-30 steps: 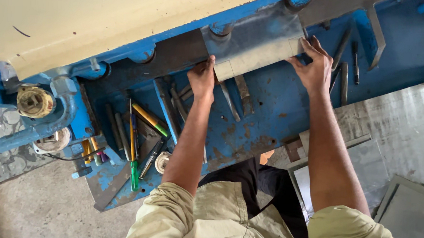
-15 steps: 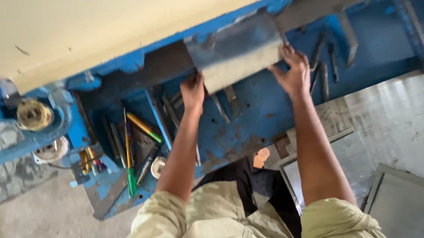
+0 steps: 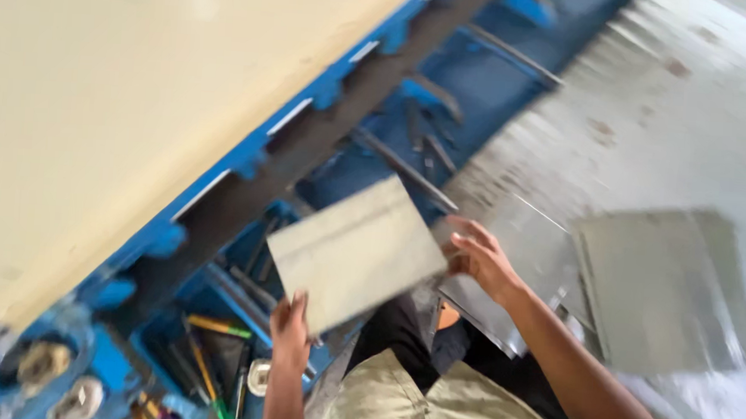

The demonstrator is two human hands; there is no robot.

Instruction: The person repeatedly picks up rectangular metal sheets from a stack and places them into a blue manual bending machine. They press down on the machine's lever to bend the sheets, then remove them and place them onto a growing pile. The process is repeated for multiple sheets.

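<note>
Left hand (image 3: pixel 291 324): fingers closed on the lower left edge of a flat grey metal sheet (image 3: pixel 355 251). Right hand (image 3: pixel 479 257): fingers clamped on the right edge of the same sheet. The sheet is rectangular, held clear of the surfaces below, tilted so that its upper corner points toward the blue machine (image 3: pixel 341 160). A faint straight line runs across its face. Both forearms are bare; the sleeves at the lower edge are khaki.

Head view, left part: a large cream panel (image 3: pixel 129 100) fills the upper left corner. Along its lower edge runs the blue frame of the machine, with a dark bar (image 3: pixel 326 138) set diagonally beside it. Below the bar lies a blue tray (image 3: pixel 212 303) with hand tools in it: a yellow-handled tool (image 3: pixel 215 325), a green-tipped one (image 3: pixel 224 416) and several dark rods, all blurred. Two round metal fittings (image 3: pixel 40 362) sit at the lower left corner.

Head view, right part: the counter (image 3: pixel 655 106) is grey sheet metal and runs up to the top right. On it, just right of the right hand, lies a stack of flat grey plates (image 3: pixel 662 288), one overlapping another. A further plate (image 3: pixel 509 244) lies directly under the right hand and wrist, its near corner hanging over the person's dark apron (image 3: pixel 400 332).

The picture is motion-blurred; fine details of the tools and plate edges cannot be told.
</note>
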